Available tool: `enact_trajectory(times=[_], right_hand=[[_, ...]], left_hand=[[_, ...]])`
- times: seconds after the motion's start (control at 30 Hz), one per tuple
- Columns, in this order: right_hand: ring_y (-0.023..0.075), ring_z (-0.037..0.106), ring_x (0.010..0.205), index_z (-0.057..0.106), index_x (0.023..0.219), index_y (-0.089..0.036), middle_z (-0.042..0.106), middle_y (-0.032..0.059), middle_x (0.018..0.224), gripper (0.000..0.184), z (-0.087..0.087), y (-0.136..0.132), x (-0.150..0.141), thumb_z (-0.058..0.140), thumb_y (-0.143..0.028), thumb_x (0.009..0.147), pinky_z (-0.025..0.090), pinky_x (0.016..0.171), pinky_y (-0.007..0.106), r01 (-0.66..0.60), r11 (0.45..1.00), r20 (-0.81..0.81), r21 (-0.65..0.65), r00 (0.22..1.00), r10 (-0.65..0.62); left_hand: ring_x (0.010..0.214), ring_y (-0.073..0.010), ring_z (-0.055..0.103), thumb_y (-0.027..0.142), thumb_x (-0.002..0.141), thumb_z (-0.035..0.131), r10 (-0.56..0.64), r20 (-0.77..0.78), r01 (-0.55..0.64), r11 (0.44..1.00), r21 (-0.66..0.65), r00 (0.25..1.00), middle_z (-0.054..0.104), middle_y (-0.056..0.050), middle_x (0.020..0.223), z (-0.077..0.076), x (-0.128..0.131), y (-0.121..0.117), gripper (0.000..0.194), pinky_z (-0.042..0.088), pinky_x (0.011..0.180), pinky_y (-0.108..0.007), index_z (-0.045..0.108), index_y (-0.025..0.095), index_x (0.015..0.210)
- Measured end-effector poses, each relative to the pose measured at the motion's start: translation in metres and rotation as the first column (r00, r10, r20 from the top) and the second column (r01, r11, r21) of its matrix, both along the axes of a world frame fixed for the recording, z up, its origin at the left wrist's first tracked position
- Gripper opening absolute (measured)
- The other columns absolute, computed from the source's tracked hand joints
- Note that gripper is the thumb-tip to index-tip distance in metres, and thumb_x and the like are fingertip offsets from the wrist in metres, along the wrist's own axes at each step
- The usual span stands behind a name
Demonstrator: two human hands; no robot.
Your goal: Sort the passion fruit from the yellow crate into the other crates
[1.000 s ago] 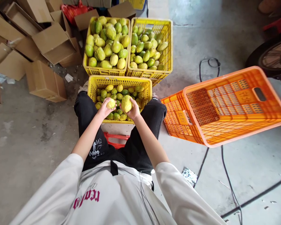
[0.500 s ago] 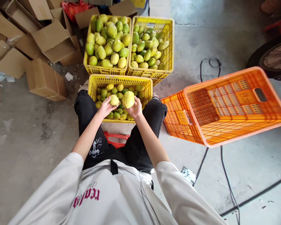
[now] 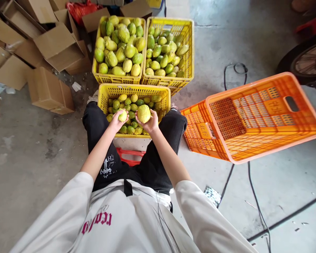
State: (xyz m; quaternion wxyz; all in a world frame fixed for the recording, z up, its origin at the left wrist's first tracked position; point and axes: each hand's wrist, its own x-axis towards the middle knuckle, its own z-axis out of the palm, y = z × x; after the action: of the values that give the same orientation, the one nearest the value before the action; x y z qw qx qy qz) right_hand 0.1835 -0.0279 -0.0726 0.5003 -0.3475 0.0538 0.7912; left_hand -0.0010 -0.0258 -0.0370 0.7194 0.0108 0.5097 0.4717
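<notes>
Above the near yellow crate [image 3: 134,86], between my knees, both hands hold fruit. My left hand [image 3: 117,122] is closed around a smaller yellow lemon [image 3: 123,115], partly covered by the fingers. In my right hand [image 3: 152,123] sits a larger, bumpy yellow lemon [image 3: 143,113], with the fingers curled round its sides and underside. The two lemons are apart from each other. Many green and yellow lemons [image 3: 134,107] lie in the crate below, some hidden behind my hands.
Two yellow crates of lemons, one at the left [image 3: 117,80] and one at the right [image 3: 171,81], stand just beyond. An orange crate [image 3: 263,140] stands to my right, near black cables [image 3: 255,196]. Cardboard boxes [image 3: 49,89] are piled at the left; a wheel [image 3: 302,59] is far right.
My left hand has turned and moved slightly left with its lemon, its fingers now covering more of it. My right hand has lowered slightly, and its lemon looks turned.
</notes>
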Motion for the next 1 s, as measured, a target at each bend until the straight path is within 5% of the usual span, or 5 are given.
enact_trajectory(times=[0.2, 0.33, 0.47, 0.83, 1.0], right_hand=[[0.0310, 0.079, 0.109, 0.065, 0.120, -0.023, 0.082, 0.0064, 0.097, 0.035, 0.001, 0.003, 0.001, 0.051, -0.031, 0.089, 0.066, 0.097, 0.056, 0.075, 0.997, -0.007, 0.027, 0.997, -0.074], [0.0294, 0.079, 0.110, 0.069, 0.106, -0.024, 0.082, 0.0040, 0.094, 0.018, -0.002, 0.002, -0.002, 0.063, -0.033, 0.091, 0.067, 0.097, 0.048, 0.029, 0.998, 0.057, 0.056, 0.998, -0.033], [0.0244, 0.079, 0.102, 0.069, 0.101, -0.026, 0.081, 0.0009, 0.091, 0.012, -0.001, 0.001, -0.001, 0.067, -0.036, 0.096, 0.068, 0.096, 0.041, 0.051, 0.998, 0.050, 0.026, 0.997, -0.052], [0.0282, 0.081, 0.098, 0.068, 0.121, -0.019, 0.083, 0.0119, 0.103, 0.042, 0.002, -0.002, 0.002, 0.055, -0.055, 0.103, 0.072, 0.082, 0.045, -0.074, 0.997, -0.065, 0.002, 0.995, 0.074], [0.0272, 0.080, 0.096, 0.065, 0.126, -0.016, 0.083, 0.0134, 0.103, 0.048, 0.007, 0.002, 0.001, 0.030, -0.043, 0.107, 0.072, 0.081, 0.046, 0.020, 0.999, -0.065, -0.028, 0.998, -0.022]], left_hand=[[0.109, -0.0252, 0.079, 0.030, 0.104, 0.048, 0.087, 0.079, -0.088, 0.996, 0.013, 0.993, 0.078, -0.008, 0.087, 0.004, 0.000, 0.001, 0.026, 0.063, 0.102, -0.040, 0.069, 0.019, 0.095], [0.110, -0.0242, 0.079, 0.028, 0.107, 0.043, 0.039, 0.100, -0.042, 0.998, 0.036, 0.994, 0.079, -0.010, 0.093, 0.002, 0.001, 0.001, 0.028, 0.064, 0.096, -0.034, 0.068, 0.017, 0.098], [0.094, -0.0200, 0.080, 0.028, 0.101, 0.066, -0.040, 0.065, 0.037, 0.998, 0.044, 0.997, 0.077, -0.005, 0.089, -0.005, 0.001, 0.001, 0.011, 0.063, 0.087, -0.028, 0.067, 0.018, 0.095], [0.066, -0.0107, 0.071, 0.020, 0.095, 0.067, -0.064, 0.005, 0.064, 0.997, 0.038, 0.998, 0.075, -0.001, 0.079, -0.009, -0.002, 0.000, 0.004, 0.057, 0.069, -0.020, 0.069, 0.018, 0.092], [0.084, -0.0207, 0.079, 0.032, 0.100, 0.057, 0.040, 0.067, -0.041, 0.999, 0.005, 0.997, 0.076, -0.005, 0.079, -0.008, -0.003, 0.001, 0.019, 0.065, 0.085, -0.034, 0.068, 0.017, 0.095]])
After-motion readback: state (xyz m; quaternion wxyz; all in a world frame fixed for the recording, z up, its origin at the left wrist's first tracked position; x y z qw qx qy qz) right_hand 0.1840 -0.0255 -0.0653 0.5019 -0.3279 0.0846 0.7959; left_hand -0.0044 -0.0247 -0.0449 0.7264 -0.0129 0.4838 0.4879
